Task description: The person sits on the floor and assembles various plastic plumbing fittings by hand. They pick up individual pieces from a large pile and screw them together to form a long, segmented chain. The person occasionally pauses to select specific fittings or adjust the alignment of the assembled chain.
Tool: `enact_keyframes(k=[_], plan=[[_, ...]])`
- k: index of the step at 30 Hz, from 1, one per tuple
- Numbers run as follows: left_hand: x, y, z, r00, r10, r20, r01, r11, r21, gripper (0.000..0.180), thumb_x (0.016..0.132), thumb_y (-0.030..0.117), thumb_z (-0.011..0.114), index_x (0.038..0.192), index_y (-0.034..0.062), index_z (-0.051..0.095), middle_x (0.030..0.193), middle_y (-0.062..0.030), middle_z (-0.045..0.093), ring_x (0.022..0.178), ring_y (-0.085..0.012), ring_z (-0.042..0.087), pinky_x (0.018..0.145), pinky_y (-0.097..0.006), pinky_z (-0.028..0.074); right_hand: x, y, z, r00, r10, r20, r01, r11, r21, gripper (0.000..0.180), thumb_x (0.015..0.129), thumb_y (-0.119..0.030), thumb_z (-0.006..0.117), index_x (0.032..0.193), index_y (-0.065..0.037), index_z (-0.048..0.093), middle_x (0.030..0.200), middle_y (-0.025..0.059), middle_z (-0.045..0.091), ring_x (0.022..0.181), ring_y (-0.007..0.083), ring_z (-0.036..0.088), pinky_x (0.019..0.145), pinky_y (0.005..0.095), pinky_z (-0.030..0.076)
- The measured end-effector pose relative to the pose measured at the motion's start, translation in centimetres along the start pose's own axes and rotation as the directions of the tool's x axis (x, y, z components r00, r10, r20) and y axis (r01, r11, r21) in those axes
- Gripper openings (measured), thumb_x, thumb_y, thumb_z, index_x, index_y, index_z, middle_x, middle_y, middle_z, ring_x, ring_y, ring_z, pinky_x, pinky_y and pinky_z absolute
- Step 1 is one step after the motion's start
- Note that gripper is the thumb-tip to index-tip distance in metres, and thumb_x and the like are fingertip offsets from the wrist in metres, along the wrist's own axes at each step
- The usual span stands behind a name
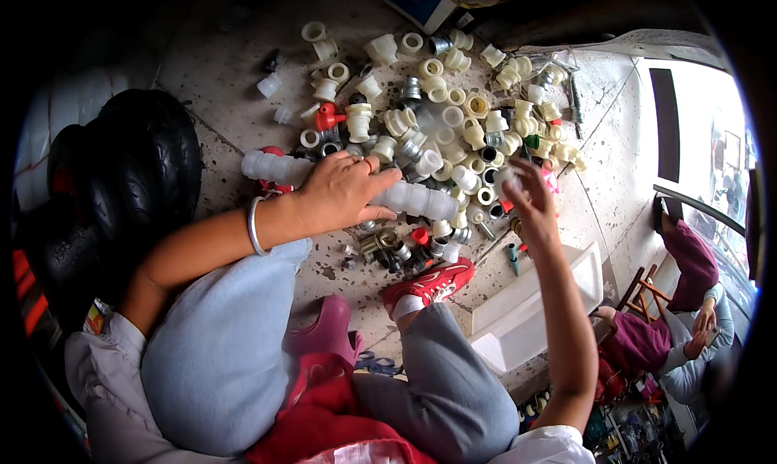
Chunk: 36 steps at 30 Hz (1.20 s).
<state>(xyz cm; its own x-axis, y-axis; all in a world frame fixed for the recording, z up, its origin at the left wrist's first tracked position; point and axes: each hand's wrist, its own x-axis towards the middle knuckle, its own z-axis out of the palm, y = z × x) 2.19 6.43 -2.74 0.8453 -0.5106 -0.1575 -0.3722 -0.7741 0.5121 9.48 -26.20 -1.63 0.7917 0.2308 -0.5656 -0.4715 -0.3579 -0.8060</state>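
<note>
A long row of translucent white plastic pipe fittings (417,201), set end to end like a tube, lies across the near side of a heap. My left hand (344,185) is wrapped over its middle, so that part is hidden. Near the row's right end, my right hand (536,201) is raised over the heap, with a small white plastic fitting (507,180) at its fingertips, slightly blurred. Beneath both hands spread loose pipe fittings (452,117), mostly cream and white plastic, some grey metal. A red fitting (328,117) stands out on the left of the heap.
A white rectangular plastic tray (522,306) sits at the right, beside my red shoe (431,283). Black tyres (146,164) stand at the left. A pink plastic stool (328,330) is between my legs. Another person (684,326) sits at the far right, holding a phone.
</note>
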Motion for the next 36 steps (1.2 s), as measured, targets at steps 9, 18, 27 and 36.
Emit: enact_keyframes(k=[9, 18, 27, 36], plan=[[0.4, 1.1, -0.2, 0.994, -0.008, 0.11, 0.034, 0.972, -0.233, 0.061, 0.079, 0.054, 0.07, 0.119, 0.0089, 0.059, 0.098, -0.0116, 0.063, 0.085, -0.0317, 0.065, 0.078, -0.042, 0.051, -7.7, 2.1, 6.8, 0.994, 0.062, -0.085, 0.028, 0.626, 0.78, 0.053, 0.091, -0.011, 0.063, 0.138, -0.006, 0.039, 0.132, 0.0085, 0.049, 0.127, 0.0234, 0.047, 0.11, 0.0448, 0.034], [0.0, 0.8, 1.1, 0.992, -0.009, 0.123, 0.035, 0.978, -0.206, 0.061, 0.078, 0.055, 0.071, 0.117, 0.0093, 0.06, 0.097, -0.0105, 0.063, 0.085, -0.0318, 0.065, 0.078, -0.042, 0.051, -7.7, 3.5, 5.5, 0.998, -0.034, -0.046, 0.048, 0.932, 0.36, 0.049, 0.09, -0.012, 0.069, 0.132, 0.005, 0.05, 0.124, 0.0109, 0.059, 0.116, 0.0193, 0.057, 0.097, 0.0312, 0.045], [0.6, 1.1, 0.6, 0.982, 0.174, -0.074, -0.172, 0.985, 0.026, 0.062, 0.069, 0.048, 0.079, 0.117, 0.0126, 0.062, 0.091, -0.0041, 0.055, 0.079, -0.0199, 0.058, 0.073, -0.034, 0.045, -8.2, 3.7, 5.3, 0.998, 0.031, -0.052, -0.025, 0.992, 0.126, 0.047, 0.103, -0.04, 0.045, 0.104, 0.004, 0.059, 0.079, 0.0082, 0.066, 0.066, 0.014, 0.063, 0.065, 0.0282, 0.051], [0.4, 0.9, 0.8, 0.978, 0.192, -0.078, -0.19, 0.981, 0.031, 0.061, 0.068, 0.047, 0.079, 0.116, 0.0125, 0.062, 0.091, -0.004, 0.054, 0.08, -0.0188, 0.058, 0.074, -0.033, 0.046, -8.2, 2.4, 5.3, 1.0, -0.024, 0.007, 0.022, 0.978, 0.208, 0.042, 0.104, -0.037, 0.044, 0.11, 0.004, 0.052, 0.083, 0.0107, 0.065, 0.069, 0.0169, 0.062, 0.069, 0.0312, 0.05]])
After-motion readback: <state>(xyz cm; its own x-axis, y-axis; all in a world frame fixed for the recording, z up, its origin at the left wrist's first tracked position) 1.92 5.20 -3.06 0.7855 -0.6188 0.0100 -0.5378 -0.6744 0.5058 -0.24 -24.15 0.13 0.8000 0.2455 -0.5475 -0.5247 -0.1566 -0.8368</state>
